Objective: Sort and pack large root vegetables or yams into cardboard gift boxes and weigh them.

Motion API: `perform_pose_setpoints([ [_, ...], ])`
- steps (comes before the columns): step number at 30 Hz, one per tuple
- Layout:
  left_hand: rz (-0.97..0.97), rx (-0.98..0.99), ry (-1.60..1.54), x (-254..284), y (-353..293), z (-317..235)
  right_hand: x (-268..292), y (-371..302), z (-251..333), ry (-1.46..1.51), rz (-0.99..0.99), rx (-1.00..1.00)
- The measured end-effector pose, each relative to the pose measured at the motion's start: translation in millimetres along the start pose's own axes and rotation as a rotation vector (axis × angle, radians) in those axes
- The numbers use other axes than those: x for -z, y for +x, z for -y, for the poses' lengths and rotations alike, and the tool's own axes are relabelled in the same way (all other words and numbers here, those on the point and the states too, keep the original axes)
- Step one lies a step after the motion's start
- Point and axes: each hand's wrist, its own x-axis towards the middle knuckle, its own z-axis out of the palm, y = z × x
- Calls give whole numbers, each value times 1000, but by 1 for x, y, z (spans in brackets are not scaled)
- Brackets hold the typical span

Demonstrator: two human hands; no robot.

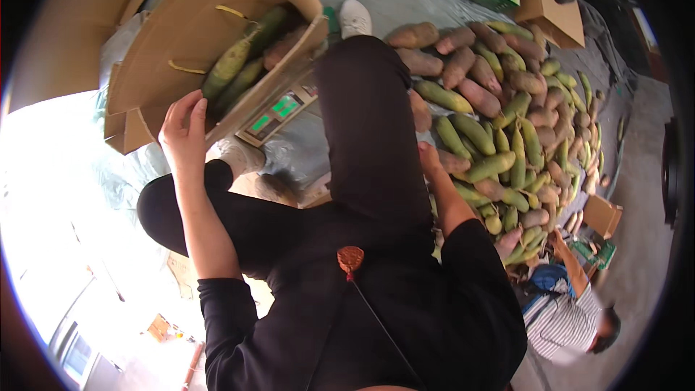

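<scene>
My left hand is at the near wall of a long open cardboard box. Its fingers are bent, with thumb and index fingertips close together beside the lower end of a green radish; what lies between them, if anything, I cannot make out. More green radishes and a reddish-brown root lie inside the box. My right hand is beside my raised knee, at the edge of a large pile. Most of its fingers are hidden, with a reddish-brown root right next to it.
The box rests by a scale with lit green displays. The pile of green radishes and reddish-brown roots spreads to my right. Other cartons stand beyond it. Another person in a striped shirt reaches toward the pile at lower right.
</scene>
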Motion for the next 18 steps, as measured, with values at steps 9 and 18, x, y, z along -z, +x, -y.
perform_pose_setpoints([
  [9,-202,273,-434,87,8,-18,34,192,216,218,-143,-498],
  [18,64,632,-29,157,10,48,13,321,388,348,180,-267],
])
